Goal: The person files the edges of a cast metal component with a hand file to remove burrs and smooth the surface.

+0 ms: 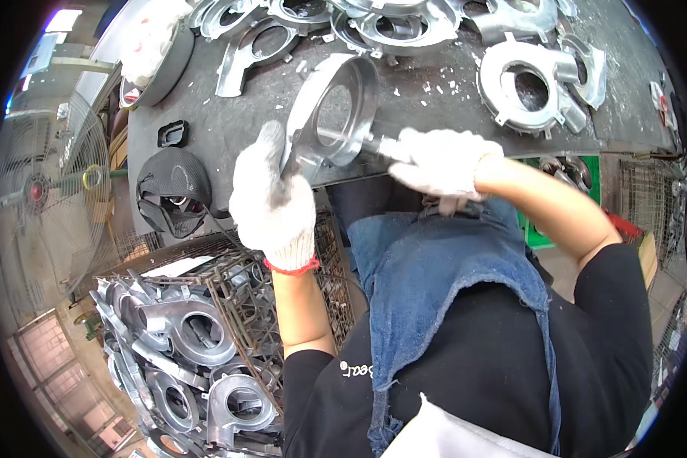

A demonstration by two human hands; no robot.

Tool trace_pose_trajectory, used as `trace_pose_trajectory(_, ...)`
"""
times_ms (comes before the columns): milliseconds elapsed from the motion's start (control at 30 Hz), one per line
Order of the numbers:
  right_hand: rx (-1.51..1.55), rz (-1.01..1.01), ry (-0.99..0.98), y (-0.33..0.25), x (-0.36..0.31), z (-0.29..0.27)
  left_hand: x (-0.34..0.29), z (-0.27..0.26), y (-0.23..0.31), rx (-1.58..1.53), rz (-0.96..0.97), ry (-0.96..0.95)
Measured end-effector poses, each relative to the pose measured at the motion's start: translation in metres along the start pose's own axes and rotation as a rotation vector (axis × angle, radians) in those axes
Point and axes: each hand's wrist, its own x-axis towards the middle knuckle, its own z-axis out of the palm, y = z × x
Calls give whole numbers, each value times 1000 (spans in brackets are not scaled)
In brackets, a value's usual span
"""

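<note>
My left hand point(271, 191), in a white knitted glove with a red cuff edge, is closed on the lower side of a silvery cast metal blower housing point(362, 95). The housing is tilted up on edge near the table's front edge, its round opening turned to the right. My gloved right hand point(444, 162) is wrapped round a slim metal hand tool point(372, 143). The tool's thin shaft points left and reaches the lower part of the housing's opening. Blur hides its tip and exact kind.
Several similar housings point(511, 85) lie along the far side of the dark table point(427, 114), among metal chips. A cap-like black mesh item point(173, 187) and a round tub point(172, 72) stand at the left. Below, a wire cage point(237, 305) borders piled housings point(198, 336); a fan point(42, 191) stands far left.
</note>
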Motion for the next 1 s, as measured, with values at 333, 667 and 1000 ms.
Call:
trace_pose_trajectory(333, 268, -74, -112, 9, 15, 9, 55, -12, 9, 76, -200, -77)
trace_pose_trajectory(667, 499, -180, -587, -3, 59, 32, 168, 7, 5, 1135, 146, -604)
trace_pose_trajectory(1000, -406, -296, 321, -6, 86, 4, 227, 67, -17, 1361, 263, -1095)
